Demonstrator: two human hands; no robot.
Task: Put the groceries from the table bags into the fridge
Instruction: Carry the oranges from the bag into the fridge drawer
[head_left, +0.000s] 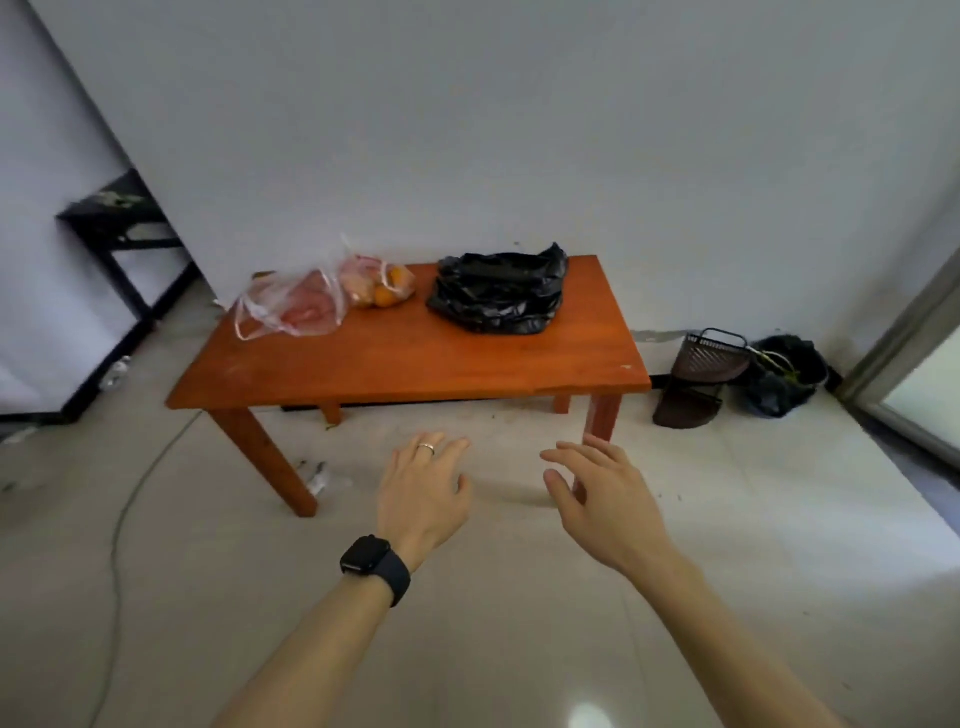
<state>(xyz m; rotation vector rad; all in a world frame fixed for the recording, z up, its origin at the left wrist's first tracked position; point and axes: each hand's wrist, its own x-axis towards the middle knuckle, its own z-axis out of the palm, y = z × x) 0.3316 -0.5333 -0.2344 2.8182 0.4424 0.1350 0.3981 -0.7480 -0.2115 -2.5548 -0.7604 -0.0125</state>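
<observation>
A low orange-brown wooden table (415, 364) stands against the grey wall. At its back left lies a clear plastic bag (291, 309) with reddish contents, and beside it a second clear bag (378, 283) holding oranges. A crumpled black plastic bag (498, 293) sits at the back right of the tabletop. My left hand (423, 493), with a ring and a black watch on the wrist, is held out in front of the table with relaxed fingers, holding nothing. My right hand (602, 493) is likewise open and empty beside it. No fridge is in view.
A black metal stand (122, 234) is at the left by the wall. A dark mesh basket (698, 374) and a black bag (784, 374) sit on the floor right of the table. A cable (130, 499) runs across the tiled floor at left. A door frame (914, 364) is at far right.
</observation>
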